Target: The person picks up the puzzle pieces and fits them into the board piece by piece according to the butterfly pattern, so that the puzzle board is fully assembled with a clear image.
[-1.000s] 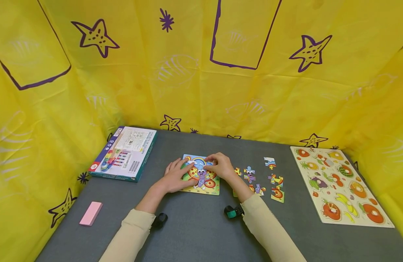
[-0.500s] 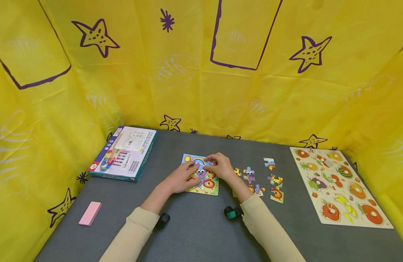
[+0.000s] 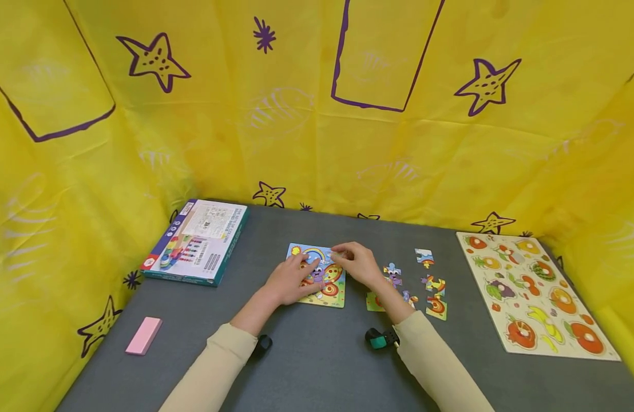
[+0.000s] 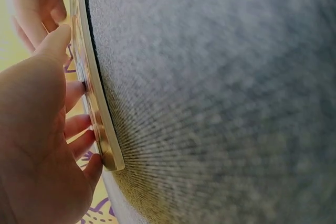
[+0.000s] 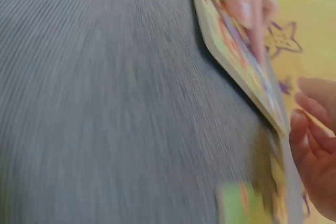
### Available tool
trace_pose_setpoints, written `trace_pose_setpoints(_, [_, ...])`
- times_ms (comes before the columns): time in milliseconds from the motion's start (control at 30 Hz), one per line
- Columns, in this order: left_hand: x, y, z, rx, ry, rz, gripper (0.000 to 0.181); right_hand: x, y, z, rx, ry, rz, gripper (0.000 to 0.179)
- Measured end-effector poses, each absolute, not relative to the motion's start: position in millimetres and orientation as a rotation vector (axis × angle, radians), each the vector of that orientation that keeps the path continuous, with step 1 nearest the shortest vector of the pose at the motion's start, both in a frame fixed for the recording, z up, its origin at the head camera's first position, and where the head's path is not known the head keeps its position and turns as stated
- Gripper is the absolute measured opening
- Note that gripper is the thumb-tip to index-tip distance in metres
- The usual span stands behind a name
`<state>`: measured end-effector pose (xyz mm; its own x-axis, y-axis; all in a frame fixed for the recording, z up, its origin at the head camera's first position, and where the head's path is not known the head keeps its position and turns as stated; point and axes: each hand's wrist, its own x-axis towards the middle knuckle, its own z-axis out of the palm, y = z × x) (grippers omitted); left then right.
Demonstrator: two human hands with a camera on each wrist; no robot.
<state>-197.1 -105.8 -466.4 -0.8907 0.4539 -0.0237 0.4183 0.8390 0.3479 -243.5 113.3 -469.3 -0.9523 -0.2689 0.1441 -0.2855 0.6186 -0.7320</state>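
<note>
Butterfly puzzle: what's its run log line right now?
left hand: on butterfly puzzle | right hand: at far right corner | loose pieces: right of puzzle

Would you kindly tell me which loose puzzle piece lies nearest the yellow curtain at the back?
The blue-and-white piece with some orange at its near edge; the other visible loose pieces all lie farther from the curtain.

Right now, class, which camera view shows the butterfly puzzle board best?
The head view: it shows the puzzle board from above, picture up, though the left hand covers part of it. The left wrist view shows mainly its edge, nearly side-on; the right wrist view shows a slanted, blurred part.
</note>
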Motion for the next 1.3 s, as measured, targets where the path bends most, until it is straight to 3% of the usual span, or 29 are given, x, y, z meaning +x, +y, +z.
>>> trace_pose_setpoints(333, [-198,-107,-470,0.699,2.913,0.541,0.068,-241,215,-459,0.243,-2.698,1.183,0.027])
trace_pose_setpoints(633, [-197,-108,-466,0.686,2.886,0.601,0.066,-240,294,-472,0.137,-2.871,0.921,0.052])
trace_pose_setpoints(767, [-198,-107,-468,0.666,2.863,0.655,0.069,-238,305,-473,0.116,-2.917,0.905,0.058])
trace_pose_setpoints(1000, [-201,-106,-477,0.707,2.865,0.677,0.075,-240,308,-473,0.131,-2.891,0.919,0.054])
trace_pose_setpoints(1167, [-200,-106,-475,0.702,2.858,0.680,0.075,-241,303,-473,-0.048,-2.870,1.014,0.055])
trace_pose_setpoints(1300, [-200,-107,-474,0.711,2.853,0.686,0.074,-238,293,-471,-0.252,-2.762,1.087,0.044])
